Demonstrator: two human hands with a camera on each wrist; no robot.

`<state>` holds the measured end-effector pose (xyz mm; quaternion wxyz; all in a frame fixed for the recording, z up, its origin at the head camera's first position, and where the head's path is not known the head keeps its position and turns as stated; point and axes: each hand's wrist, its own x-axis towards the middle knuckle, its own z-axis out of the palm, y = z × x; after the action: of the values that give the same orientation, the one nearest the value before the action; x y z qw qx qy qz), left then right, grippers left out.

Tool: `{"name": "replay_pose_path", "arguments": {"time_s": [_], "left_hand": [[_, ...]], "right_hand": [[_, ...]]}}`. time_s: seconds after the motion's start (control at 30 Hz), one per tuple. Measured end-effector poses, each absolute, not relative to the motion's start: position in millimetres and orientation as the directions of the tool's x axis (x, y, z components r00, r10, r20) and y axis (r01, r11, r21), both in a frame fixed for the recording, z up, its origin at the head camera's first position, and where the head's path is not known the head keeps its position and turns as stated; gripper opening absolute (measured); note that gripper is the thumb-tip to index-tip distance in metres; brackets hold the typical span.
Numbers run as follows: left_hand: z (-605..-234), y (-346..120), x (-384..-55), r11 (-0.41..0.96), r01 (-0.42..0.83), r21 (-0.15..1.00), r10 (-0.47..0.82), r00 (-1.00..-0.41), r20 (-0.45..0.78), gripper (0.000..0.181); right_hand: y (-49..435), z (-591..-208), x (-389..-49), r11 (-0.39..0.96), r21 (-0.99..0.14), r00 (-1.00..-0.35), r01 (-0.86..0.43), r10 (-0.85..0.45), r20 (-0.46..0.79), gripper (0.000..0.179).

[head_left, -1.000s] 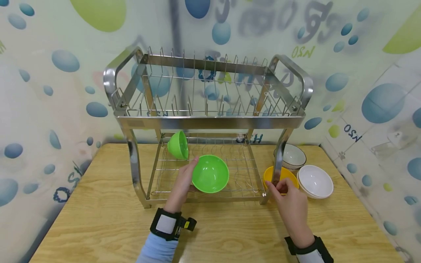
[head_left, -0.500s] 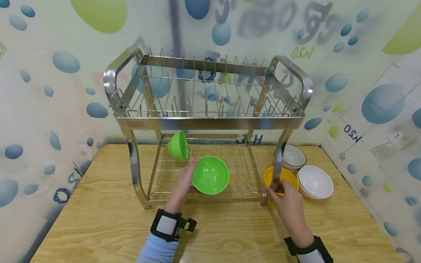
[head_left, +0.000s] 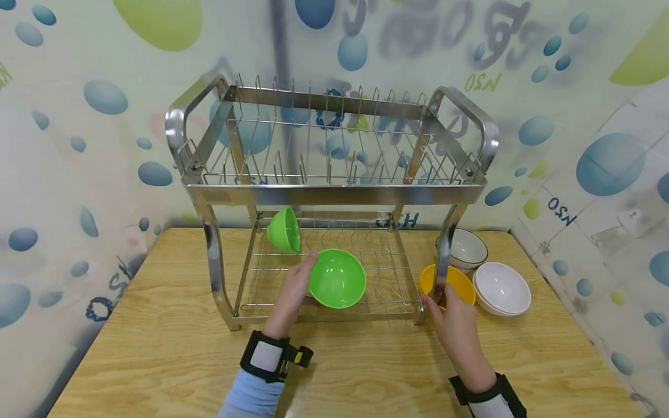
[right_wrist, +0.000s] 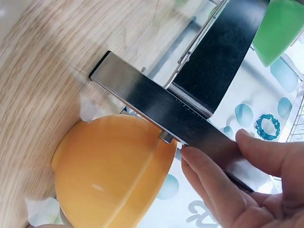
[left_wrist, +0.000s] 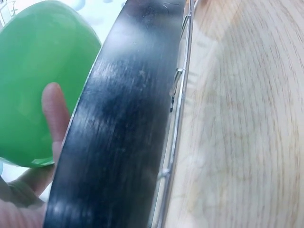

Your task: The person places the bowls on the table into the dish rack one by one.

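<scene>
My left hand [head_left: 292, 290] grips a green bowl [head_left: 337, 278] by its left side, thumb at the rim, over the lower tier of a two-tier metal dish rack [head_left: 334, 195]. The bowl's inside faces me; the left wrist view shows a finger against its outside, behind the rack's front bar [left_wrist: 114, 114]. Another green bowl [head_left: 284, 231] stands tilted on its side at the lower tier's back left. My right hand [head_left: 460, 334] pinches the rack's front right leg [right_wrist: 156, 104] between thumb and fingers, close to a yellow bowl [right_wrist: 114, 166].
Right of the rack, a stack of white bowls [head_left: 502, 288] and a dark-rimmed white bowl [head_left: 467, 248] sit beside the yellow bowl on the wooden table [head_left: 366, 371]. The upper tier's upright wires [head_left: 326, 145] rise above the hands. A patterned wall covering [head_left: 554, 145] stands close behind.
My right hand has shifted slightly left, its fingers closing in on the rack's leg. The green bowl in my left hand has moved a little to the right and down.
</scene>
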<state>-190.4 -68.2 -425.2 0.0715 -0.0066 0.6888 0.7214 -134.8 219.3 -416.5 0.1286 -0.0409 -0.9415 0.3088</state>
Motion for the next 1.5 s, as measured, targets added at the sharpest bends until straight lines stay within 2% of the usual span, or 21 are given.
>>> {"name": "replay_pose_path", "arguments": {"time_s": [0.53, 0.87, 1.2, 1.5], "left_hand": [[-423, -74, -192, -0.112, -0.132, 0.985, 0.084, -0.989, -0.123, 0.053], [-417, -80, -192, -0.113, -0.067, 0.991, -0.027, -0.997, -0.07, 0.049], [-404, -90, -198, 0.104, -0.008, 0.995, -0.106, -0.994, 0.003, 0.053], [-377, -91, -207, 0.25, 0.048, 0.967, -0.119, -0.99, 0.08, 0.052]], "right_hand": [[219, -418, -134, 0.813, -0.582, -0.959, -0.009, 0.158, 0.236, 0.036], [219, -417, -135, 0.811, -0.585, -0.962, -0.002, 0.157, 0.222, 0.036], [218, -417, -134, 0.817, -0.577, -0.958, -0.015, 0.155, 0.243, 0.036], [217, -417, -134, 0.823, -0.568, -0.959, -0.007, 0.155, 0.236, 0.036]]}}
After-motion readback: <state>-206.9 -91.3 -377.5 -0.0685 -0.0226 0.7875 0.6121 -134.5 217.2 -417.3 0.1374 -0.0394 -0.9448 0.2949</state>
